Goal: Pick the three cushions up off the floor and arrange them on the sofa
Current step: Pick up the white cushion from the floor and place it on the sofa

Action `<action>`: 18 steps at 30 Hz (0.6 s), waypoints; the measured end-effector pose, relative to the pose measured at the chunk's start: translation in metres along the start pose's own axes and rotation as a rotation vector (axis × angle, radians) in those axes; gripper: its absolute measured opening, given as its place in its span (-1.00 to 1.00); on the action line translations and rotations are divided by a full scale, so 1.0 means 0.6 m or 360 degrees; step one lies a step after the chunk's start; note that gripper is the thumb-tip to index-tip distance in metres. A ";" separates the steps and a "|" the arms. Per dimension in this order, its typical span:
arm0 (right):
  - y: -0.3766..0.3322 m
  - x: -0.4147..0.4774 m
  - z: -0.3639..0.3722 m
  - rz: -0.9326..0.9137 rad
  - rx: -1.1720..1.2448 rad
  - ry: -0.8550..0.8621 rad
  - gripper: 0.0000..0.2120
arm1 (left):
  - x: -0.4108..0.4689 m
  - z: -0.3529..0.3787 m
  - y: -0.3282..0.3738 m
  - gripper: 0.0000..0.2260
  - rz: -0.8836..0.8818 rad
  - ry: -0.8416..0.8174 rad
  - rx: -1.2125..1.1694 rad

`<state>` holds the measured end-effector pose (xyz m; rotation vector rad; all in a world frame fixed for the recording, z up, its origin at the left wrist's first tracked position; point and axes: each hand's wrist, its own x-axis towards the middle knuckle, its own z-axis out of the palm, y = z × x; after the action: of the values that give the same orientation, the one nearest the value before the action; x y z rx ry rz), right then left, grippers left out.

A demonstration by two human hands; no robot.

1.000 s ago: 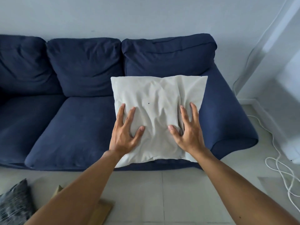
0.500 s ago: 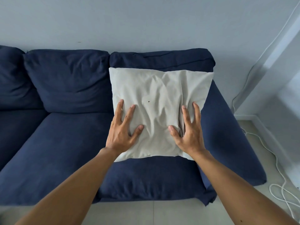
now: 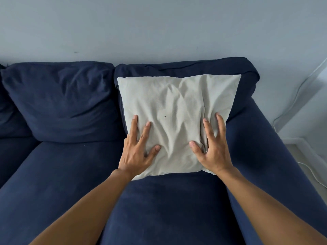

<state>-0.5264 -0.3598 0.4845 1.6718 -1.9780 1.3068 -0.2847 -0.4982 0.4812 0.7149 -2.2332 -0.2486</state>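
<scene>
A wrinkled pale grey cushion (image 3: 177,110) leans against the right back pillow of the dark blue sofa (image 3: 70,174), its lower edge on the seat. My left hand (image 3: 137,152) presses flat on its lower left part with fingers spread. My right hand (image 3: 212,149) presses on its lower right part, thumb and fingers bunching a fold of the cover. No other cushion is in view.
The sofa's right armrest (image 3: 261,147) runs beside the cushion. A grey wall (image 3: 159,29) stands behind the sofa. A white cable (image 3: 299,89) runs down the wall at right to a strip of pale floor (image 3: 306,156).
Both hands have carried the cushion forward and up over the seat until it rests against the right back pillow. The view has closed in, and the floor items at lower left have left it.
</scene>
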 end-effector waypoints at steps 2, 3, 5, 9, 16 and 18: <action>0.033 0.013 0.031 -0.0024 -0.0009 0.0016 -0.25 | 0.014 0.031 -0.030 -0.32 0.0004 -0.0002 0.0003; 0.050 0.017 0.045 -0.0040 -0.0021 0.0024 -0.26 | 0.018 0.047 -0.045 -0.31 0.0019 -0.0008 0.0002; 0.080 0.020 0.071 -0.0079 -0.0045 0.0052 -0.27 | 0.023 0.075 -0.070 -0.31 0.0054 -0.0020 0.0005; 0.129 0.015 0.124 -0.0060 -0.0081 0.0047 -0.26 | 0.023 0.134 -0.114 -0.31 0.0045 -0.0056 -0.0003; 0.171 -0.013 0.175 0.0063 -0.0048 -0.0038 -0.27 | 0.010 0.191 -0.159 -0.33 0.0039 -0.0127 0.0013; 0.178 -0.016 0.186 0.0084 -0.0042 -0.0044 -0.27 | 0.010 0.204 -0.168 -0.34 0.0038 -0.0141 0.0017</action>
<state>-0.5789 -0.4421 0.3645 1.6456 -2.0590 1.2762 -0.3347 -0.5899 0.3619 0.6949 -2.3271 -0.2610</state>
